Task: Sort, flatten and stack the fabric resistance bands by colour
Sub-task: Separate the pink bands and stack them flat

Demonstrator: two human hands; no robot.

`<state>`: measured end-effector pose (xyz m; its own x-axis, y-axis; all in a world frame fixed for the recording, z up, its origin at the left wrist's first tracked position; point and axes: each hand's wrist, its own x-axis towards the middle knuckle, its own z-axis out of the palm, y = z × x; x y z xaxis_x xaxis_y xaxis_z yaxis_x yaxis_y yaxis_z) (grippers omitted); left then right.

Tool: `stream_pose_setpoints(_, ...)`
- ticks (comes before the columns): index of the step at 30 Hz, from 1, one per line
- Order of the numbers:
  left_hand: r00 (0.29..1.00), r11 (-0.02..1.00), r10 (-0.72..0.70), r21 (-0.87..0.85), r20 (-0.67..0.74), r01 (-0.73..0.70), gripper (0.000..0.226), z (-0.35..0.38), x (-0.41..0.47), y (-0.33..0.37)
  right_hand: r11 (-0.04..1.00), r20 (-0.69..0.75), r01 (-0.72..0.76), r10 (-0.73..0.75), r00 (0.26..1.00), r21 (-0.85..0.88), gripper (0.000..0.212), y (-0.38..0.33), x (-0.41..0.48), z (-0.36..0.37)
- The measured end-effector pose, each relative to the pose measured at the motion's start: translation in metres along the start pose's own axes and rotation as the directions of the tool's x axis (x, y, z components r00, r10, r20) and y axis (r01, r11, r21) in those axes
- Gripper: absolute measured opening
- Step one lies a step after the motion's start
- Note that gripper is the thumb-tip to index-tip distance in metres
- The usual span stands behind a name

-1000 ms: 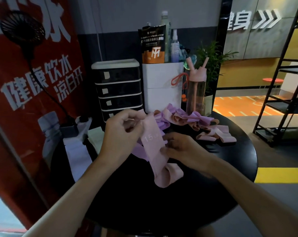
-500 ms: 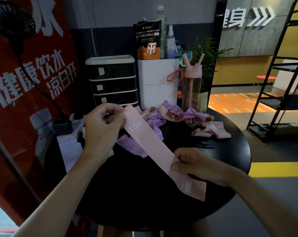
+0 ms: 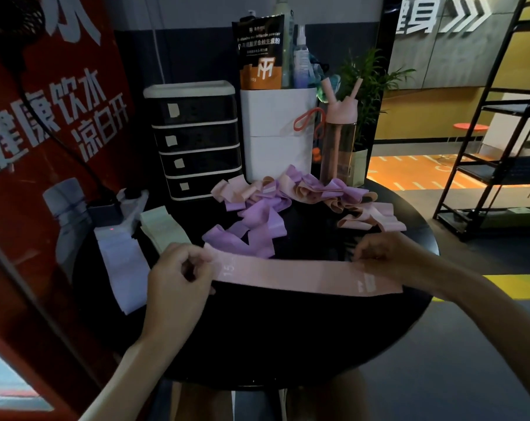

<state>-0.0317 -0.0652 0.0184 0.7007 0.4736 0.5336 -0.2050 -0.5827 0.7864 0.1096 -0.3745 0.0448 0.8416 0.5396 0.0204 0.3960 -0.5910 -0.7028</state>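
Step in hand: flattening one pink band (image 3: 288, 275). It runs level between the two hands, low over the near part of the black tabletop (image 3: 288, 344); we cannot tell whether it is lying on the surface yet.

Left hand (image 3: 178, 275): fingers curled, pinching the band's left end just beside the printed "15".
Right hand (image 3: 388, 256): fingers bent over the band's far edge near its right end, gripping it. The thumb is hidden, and a short tail with white marks sticks out past this hand.

The band looks pulled out straight, with no twist that we can see.

Judgement: the next move calls for laying it flat and choosing a spot for pink. A white band (image 3: 121, 268) and a pale green band (image 3: 163, 229) lie flattened just outside the left hand, so the new stack probably belongs beside them.

Unsorted:
- Loose purple bands (image 3: 257, 226) lie just beyond the held band, between the hands.
- A tangled heap (image 3: 303, 189) of purple and peach bands lies farther out.
- Crumpled pink bands (image 3: 376, 220) lie beyond the right hand.

In the way: the purple loops crowd the held band's far edge. A power strip (image 3: 105, 208) sits beyond the white band, with a drawer unit (image 3: 197, 141), a white bin (image 3: 276, 132) and a pink bottle (image 3: 339, 138) at the back.
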Motion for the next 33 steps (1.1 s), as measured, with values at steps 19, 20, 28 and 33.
stream_pose_setpoints(19, 0.811, 0.787, 0.238, 0.384, 0.534, -0.483, 0.028, 0.009, -0.020, -0.027, 0.966, -0.110, 0.138, -0.165, 0.980, -0.219, 0.032, 0.041, -0.020, 0.021)
stream_pose_setpoints(20, 0.810, 0.794, 0.238, 0.373, 0.536, -0.481, 0.029, 0.014, -0.018, -0.022, 0.971, -0.128, 0.121, -0.149, 0.981, -0.204, 0.034, 0.042, -0.018, 0.019)
stream_pose_setpoints(28, 0.774, 0.905, 0.212, 0.179, 0.597, -0.386, 0.009, 0.122, 0.036, 0.036, 0.966, -0.359, -0.054, -0.043, 0.932, -0.254, 0.014, 0.064, 0.022, 0.013)
stream_pose_setpoints(33, 0.764, 0.928, 0.209, 0.123, 0.610, -0.352, 0.017, 0.211, 0.077, 0.052, 0.957, -0.391, -0.104, -0.011, 0.920, -0.271, 0.005, 0.073, 0.027, 0.018)
